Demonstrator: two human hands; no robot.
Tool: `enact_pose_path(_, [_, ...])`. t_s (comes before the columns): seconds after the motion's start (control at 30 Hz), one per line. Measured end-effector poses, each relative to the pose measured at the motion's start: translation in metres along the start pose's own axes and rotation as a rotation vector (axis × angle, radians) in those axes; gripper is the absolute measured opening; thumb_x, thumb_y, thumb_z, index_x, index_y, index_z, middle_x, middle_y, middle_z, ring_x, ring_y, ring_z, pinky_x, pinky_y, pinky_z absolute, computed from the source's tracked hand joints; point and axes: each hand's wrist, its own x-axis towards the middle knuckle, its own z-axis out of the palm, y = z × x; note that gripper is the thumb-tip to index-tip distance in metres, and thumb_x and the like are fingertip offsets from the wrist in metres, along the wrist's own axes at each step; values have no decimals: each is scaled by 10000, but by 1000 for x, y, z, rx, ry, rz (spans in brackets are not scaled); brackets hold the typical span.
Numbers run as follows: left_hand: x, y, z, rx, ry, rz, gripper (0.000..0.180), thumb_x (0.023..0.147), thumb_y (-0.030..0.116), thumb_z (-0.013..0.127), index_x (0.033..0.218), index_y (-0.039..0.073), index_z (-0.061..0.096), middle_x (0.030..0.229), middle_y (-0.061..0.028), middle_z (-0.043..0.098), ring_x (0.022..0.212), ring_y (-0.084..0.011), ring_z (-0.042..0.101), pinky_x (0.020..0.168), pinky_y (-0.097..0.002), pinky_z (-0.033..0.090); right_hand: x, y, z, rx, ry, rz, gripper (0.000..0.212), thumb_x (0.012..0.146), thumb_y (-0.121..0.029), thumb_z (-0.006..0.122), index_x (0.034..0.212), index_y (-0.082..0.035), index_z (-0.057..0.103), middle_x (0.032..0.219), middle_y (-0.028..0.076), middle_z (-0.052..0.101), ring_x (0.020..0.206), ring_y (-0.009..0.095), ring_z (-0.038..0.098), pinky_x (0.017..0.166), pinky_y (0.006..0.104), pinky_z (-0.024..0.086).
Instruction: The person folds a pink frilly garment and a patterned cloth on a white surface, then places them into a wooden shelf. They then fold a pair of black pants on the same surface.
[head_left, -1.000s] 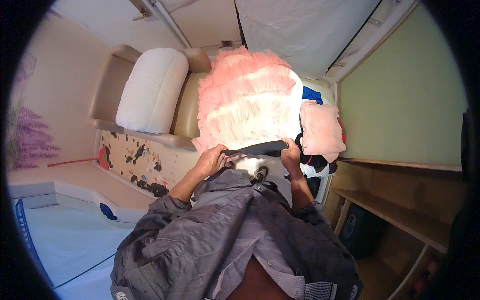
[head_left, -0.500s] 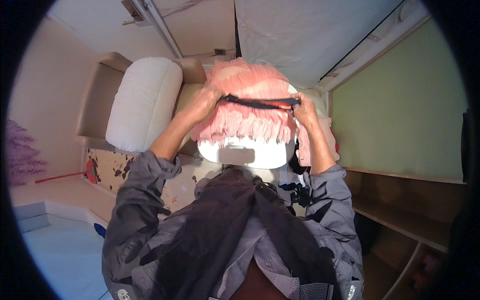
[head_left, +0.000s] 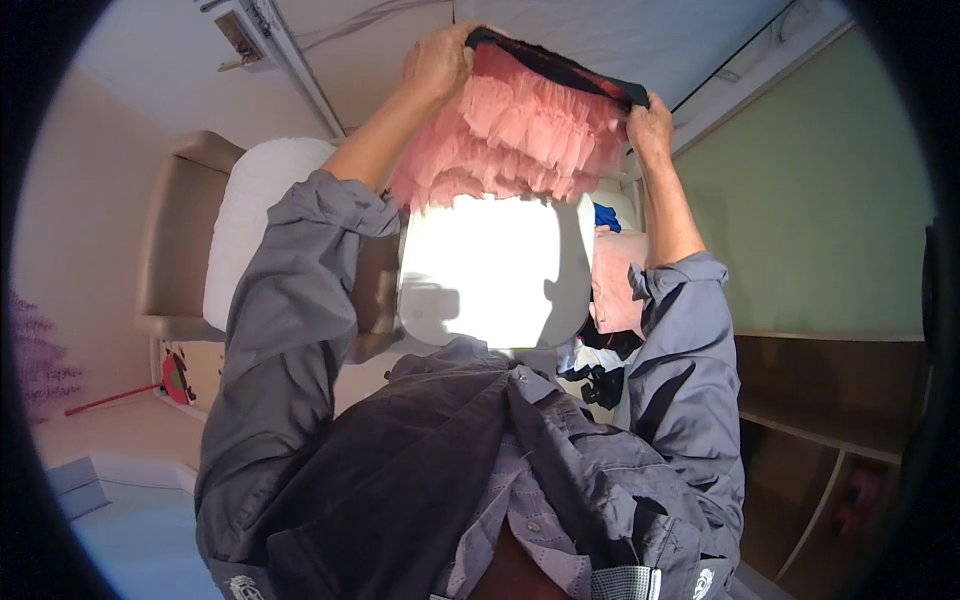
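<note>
A pink ruffled tulle skirt (head_left: 530, 125) with a black waistband hangs stretched between my two hands, lifted up toward the far side. My left hand (head_left: 440, 62) is closed around the left end of the waistband. At its right end, a little lower, my right hand (head_left: 650, 125) grips the band. The skirt's layers fall below the band, and their bottom edge hangs over the far part of a white board-like table (head_left: 490, 265) in front of me. My fingertips are partly hidden by the band.
Left of the table stand a beige armchair (head_left: 180, 235) and a white cushion (head_left: 255, 215). Folded pink cloth (head_left: 618, 280) and dark garments (head_left: 602, 385) lie at the table's right. Wooden shelving (head_left: 830, 385) is further right, below a green panel (head_left: 800, 220). A red fly swatter (head_left: 175, 375) rests at the left.
Both my hands have raised the skirt by its waistband, up and away from me. Its layers now hang down, and much more of the white tabletop shows.
</note>
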Motion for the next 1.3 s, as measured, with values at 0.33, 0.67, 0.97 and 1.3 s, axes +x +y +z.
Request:
enact_pose_path(0.33, [24, -43, 52, -296, 343, 340, 448, 870, 30, 577, 1300, 104, 676, 1246, -220, 674, 1151, -401, 645, 997, -405, 520, 2, -38, -3, 493, 151, -78, 447, 935, 54, 352, 1343, 47, 535, 1198, 163, 684, 1006, 245, 708, 821, 353, 628])
enact_pose_path(0.67, [-117, -99, 89, -249, -1, 216, 519, 743, -120, 605, 1227, 59, 658, 1385, -241, 596, 1288, -434, 570, 1084, -460, 465, -118, 84, 44, 150, 75, -265, 535, 835, 77, 336, 1288, -9, 608, 1131, 127, 676, 994, 227, 676, 866, 333, 571])
enact_pose_path(0.97, [-260, -112, 88, -216, -312, -15, 483, 808, -105, 607, 1255, 71, 657, 1517, -230, 515, 1326, -435, 558, 1082, -454, 492, -264, 143, 58, 164, -178, 214, 309, 1021, -16, 464, 1307, 2, 581, 972, 99, 666, 747, 150, 664, 630, 301, 577])
enact_pose_path(1.3, [-400, -128, 111, -162, -631, -168, 464, 889, 39, 624, 1343, 132, 640, 1515, -247, 509, 1316, -430, 567, 1096, -447, 496, -381, 212, 76, -142, -272, 440, 555, 885, 57, 555, 1420, -88, 526, 1058, 245, 717, 992, 361, 711, 899, 430, 534])
